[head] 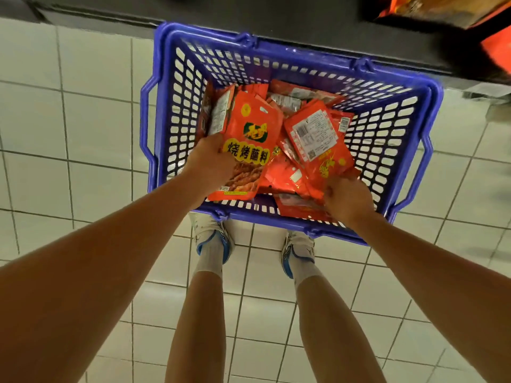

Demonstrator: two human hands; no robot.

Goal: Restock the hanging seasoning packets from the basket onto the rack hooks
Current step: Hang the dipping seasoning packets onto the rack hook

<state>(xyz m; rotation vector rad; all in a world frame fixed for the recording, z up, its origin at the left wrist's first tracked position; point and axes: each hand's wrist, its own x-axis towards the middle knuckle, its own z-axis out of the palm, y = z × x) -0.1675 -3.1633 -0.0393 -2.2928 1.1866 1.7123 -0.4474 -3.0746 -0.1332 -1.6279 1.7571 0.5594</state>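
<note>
A blue plastic basket (387, 128) stands on the tiled floor just ahead of my feet, holding several red seasoning packets. My left hand (210, 161) grips a stack of packets (254, 145) by its left edge, the front one face up with yellow lettering. My right hand (348, 200) reaches into the basket's near right corner, fingers curled on the lower edge of another red packet (318, 136) that lies label side up. No rack hooks show here.
A dark shelf base (304, 26) runs along the top, right behind the basket. Orange-red packs (497, 48) sit on a low shelf at the top right. White floor tiles (83, 106) surround the basket. My shoes (213, 236) touch its near edge.
</note>
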